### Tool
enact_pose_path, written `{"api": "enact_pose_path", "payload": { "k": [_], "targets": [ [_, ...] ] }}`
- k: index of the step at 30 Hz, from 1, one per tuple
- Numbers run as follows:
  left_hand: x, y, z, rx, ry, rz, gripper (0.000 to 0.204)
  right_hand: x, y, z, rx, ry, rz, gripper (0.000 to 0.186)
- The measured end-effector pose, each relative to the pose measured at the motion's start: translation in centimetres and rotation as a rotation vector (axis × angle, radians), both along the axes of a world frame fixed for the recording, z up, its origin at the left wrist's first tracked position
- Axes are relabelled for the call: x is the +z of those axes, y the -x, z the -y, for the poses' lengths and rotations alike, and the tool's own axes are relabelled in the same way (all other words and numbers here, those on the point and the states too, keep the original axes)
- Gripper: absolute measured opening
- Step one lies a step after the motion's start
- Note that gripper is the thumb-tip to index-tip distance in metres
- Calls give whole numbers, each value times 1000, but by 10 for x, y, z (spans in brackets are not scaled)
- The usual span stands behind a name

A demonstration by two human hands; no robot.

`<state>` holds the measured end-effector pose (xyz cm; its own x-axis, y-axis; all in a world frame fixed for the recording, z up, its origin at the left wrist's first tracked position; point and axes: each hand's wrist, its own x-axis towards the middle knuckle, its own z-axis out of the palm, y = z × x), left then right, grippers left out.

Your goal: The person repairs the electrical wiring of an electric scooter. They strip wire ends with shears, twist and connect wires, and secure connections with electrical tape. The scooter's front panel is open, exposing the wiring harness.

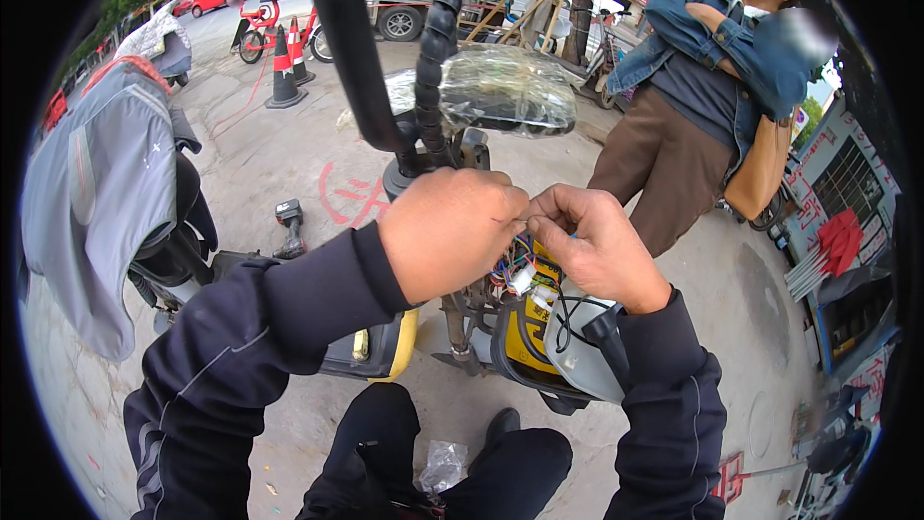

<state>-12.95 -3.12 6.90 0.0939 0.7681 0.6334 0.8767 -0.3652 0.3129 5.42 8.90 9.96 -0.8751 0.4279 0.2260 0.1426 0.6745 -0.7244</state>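
While both hands meet just beyond the yellow box, a thin wire runs between them. It looks dark and fine; only a short bit shows, the rest is covered by fingers. Right hand: thumb and forefinger pinched on the wire, back of the hand turned up. Left hand: clenched, the wire running into it on the thumb side; fingertips hidden, exact finger placement can't be told.

Under the hands, at the far left corner of the yellow box, sits a loose wire bundle: tangled, thin, many-coloured strands, blue and red among them. White plugs hang beside it, close to the box. Whether the pinched wire joins that bundle, can't tell.

Black cable loops over the right side of the yellow box, next to a pale plastic shell. Well left of the box, a cordless drill on the ground. Beyond the box to the right, a bystander in a denim jacket, arms folded.
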Motion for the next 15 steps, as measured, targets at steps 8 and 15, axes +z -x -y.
{"api": "enact_pose_path", "payload": {
  "k": [8, 15],
  "targets": [
    [-1, 5, 1, 37, -24, -52, 10, -4, 2, -4, -29, -78, -2, 20],
    [-2, 8, 4, -24, -13, 3, 8, -5, 1, -5, -30, -51, -9, 18]
  ]
}}
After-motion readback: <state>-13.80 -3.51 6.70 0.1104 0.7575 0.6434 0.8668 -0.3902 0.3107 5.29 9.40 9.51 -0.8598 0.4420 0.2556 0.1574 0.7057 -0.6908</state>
